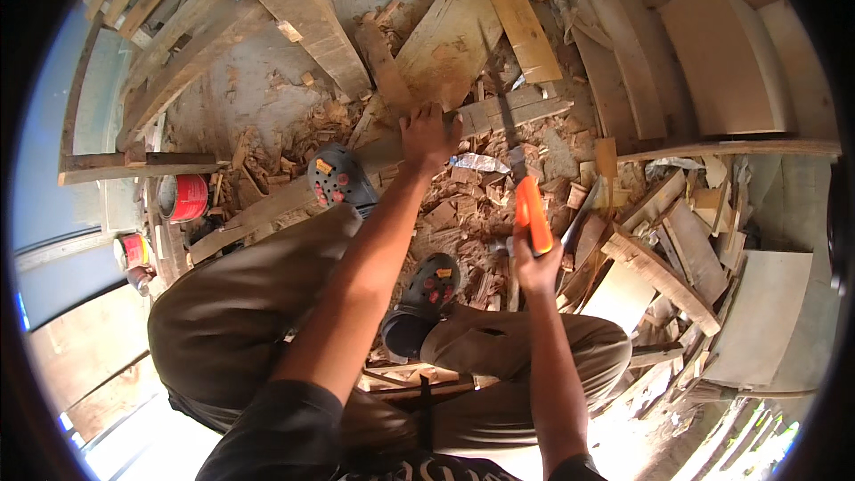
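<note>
My right hand (537, 265) is closed around the orange handle of a handsaw (532, 212). The saw's thin, dark blade points away from me and crosses a narrow wooden plank (534, 107) low over the floor. My left hand (431, 136) grips the same plank to the left of the blade, fingers bent over it. Under that hand the exact contact is partly hidden. My left foot in a dark clog (341, 180) rests beside the plank's near side, and the other clog (429, 283) is nearer to me.
Wood chips and offcuts (454, 214) litter the floor around my feet. Long boards (294, 18) lean at the far left, and a yellowish board (515, 18) lies beyond the saw. A red can (184, 198) stands at left. Scrap pieces (663, 272) pile up at right.
</note>
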A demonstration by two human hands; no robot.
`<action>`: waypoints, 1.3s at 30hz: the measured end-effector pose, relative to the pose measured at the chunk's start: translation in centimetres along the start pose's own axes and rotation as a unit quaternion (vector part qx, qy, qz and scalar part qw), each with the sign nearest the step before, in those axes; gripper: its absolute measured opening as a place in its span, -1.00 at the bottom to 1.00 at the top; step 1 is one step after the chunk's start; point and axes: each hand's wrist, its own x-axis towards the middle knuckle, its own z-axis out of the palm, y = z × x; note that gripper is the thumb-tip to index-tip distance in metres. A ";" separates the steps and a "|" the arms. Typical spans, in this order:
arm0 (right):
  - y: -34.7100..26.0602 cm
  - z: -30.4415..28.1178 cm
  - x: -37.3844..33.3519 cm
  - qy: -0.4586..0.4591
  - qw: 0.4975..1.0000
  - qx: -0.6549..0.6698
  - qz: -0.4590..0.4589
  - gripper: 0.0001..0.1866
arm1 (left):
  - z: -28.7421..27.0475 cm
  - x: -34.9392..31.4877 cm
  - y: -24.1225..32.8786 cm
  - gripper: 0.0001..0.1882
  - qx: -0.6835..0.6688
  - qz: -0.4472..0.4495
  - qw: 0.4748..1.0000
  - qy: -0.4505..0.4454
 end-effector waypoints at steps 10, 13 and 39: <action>3.6 1.8 -0.1 -0.058 0.993 -0.081 -0.067 -0.96 | -0.4 0.9 -0.5 -0.56 -0.031 0.038 0.999 0.015; 3.6 1.0 0.0 -0.075 0.988 -0.117 -0.072 -0.94 | -0.5 1.0 -0.4 -0.57 -0.047 0.031 0.998 0.015; 2.9 -1.1 -2.7 -0.050 0.982 -0.167 -0.073 -0.85 | 0.0 1.4 -0.4 -0.56 -0.051 0.010 0.998 0.020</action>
